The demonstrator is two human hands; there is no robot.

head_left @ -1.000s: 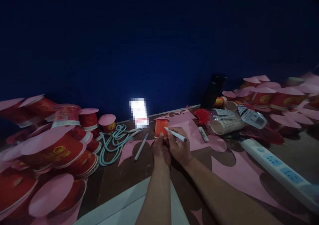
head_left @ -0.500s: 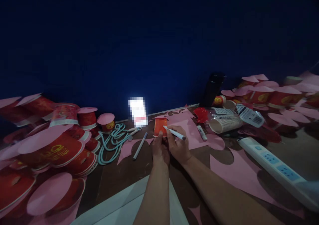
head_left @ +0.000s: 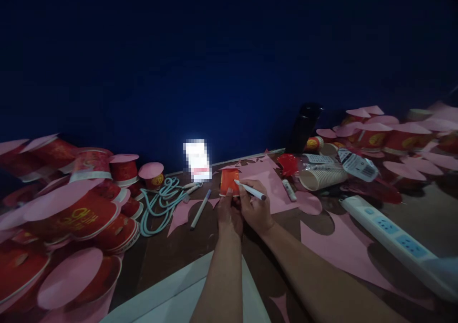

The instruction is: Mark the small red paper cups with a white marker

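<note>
A small red-orange paper cup is in front of me, its pale rim toward my body. My left hand is closed on its near end, thumb against its side. Between the fingers of my right hand is a white marker pen with a dark end. The pen's tip meets, or is very near, the cup's side. A second marker lies on the table left of my hands. Behind the cup is a cut pink paper sheet.
Red cups topped with pink discs crowd the left; more cups stand far right. A teal cord, bright blurred screen, glue stick, stacked paper cups, black bottle and power strip lie around.
The view has shifted very slightly. Both hands keep their grips on the cup and the pen, with the pen tip still at the cup's side.
</note>
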